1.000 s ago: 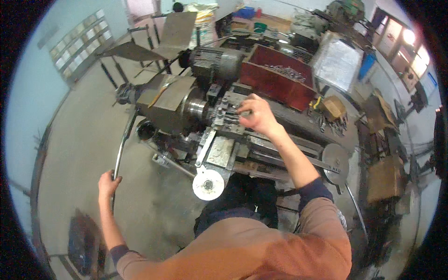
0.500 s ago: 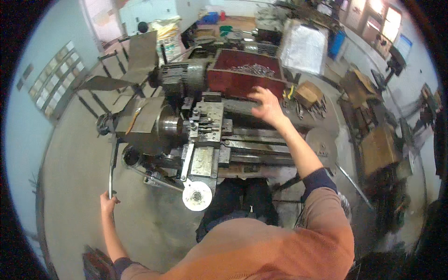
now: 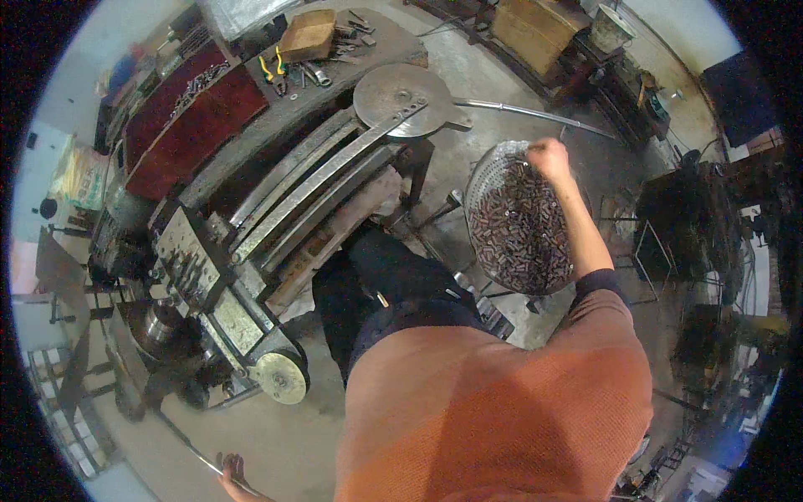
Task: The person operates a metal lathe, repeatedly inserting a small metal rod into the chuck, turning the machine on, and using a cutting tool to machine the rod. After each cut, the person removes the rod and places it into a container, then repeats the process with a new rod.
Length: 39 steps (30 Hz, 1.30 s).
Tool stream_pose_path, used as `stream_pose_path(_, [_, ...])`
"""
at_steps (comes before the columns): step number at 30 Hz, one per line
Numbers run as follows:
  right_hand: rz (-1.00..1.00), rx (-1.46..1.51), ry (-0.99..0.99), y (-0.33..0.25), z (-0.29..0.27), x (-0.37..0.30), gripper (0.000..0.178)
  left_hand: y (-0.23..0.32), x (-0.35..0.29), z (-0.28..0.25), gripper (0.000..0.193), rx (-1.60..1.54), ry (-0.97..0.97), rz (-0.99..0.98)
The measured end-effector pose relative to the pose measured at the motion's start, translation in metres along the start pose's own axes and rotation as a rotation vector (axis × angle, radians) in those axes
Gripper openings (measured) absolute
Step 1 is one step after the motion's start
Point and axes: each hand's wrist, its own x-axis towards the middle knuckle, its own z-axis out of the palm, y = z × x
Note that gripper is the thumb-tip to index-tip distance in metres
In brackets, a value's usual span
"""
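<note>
My right hand [image 3: 548, 161] is over the far edge of a round perforated metal basket [image 3: 485, 174]. Its fingers are curled together, and what they hold, if anything, cannot be made out. Small dark metal pieces [image 3: 520, 222] fill the basket in a loose heap. At the lower left, my left hand [image 3: 234, 478] is closed around a long metal lever [image 3: 188, 445] that runs up to the lathe. The lathe's tool slide [image 3: 191, 251] and chuck [image 3: 163, 322] lie farther left, with a pale round handwheel [image 3: 281, 378] at the near end.
A dark red box [image 3: 196, 117] with shiny metal pieces stands behind the lathe. Yellow-handled pliers [image 3: 274, 74] and a cardboard box [image 3: 306, 35] lie on the bench. A round metal plate [image 3: 397, 88] with a long rod [image 3: 535, 113] sits at the lathe's right end.
My view has swung to the right. My right hand has moved from above the lathe, near the red box, to the basket, its fingers now curled. My left hand stays on the lever.
</note>
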Motion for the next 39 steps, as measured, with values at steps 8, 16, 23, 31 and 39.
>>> stream_pose_path(8, [-0.099, -0.291, -0.183, 0.042, 0.075, 0.0, 0.028, -0.016, 0.067, -0.047, 0.052, 0.014, -0.089, -0.045])
stream_pose_path(16, [-0.2, -0.486, -0.221, 0.025, 0.081, 0.004, 0.033, -0.031, 0.101, -0.089, 0.046, 0.081, -0.074, -0.017])
stream_pose_path(23, [-0.195, -0.589, -0.386, 0.025, 0.081, 0.022, 0.033, -0.037, 0.091, -0.072, 0.037, 0.081, -0.114, 0.038])
stream_pose_path(31, [-0.372, 0.098, -0.291, -0.042, 0.042, -0.024, 0.037, 0.055, 0.001, 0.026, 0.047, 1.574, 0.274, 0.144])
stream_pose_path(39, [-1.264, 0.7, -0.416, -0.306, 0.031, -0.127, 0.053, 0.14, -0.021, 0.252, 0.031, 0.671, -0.25, 0.882])
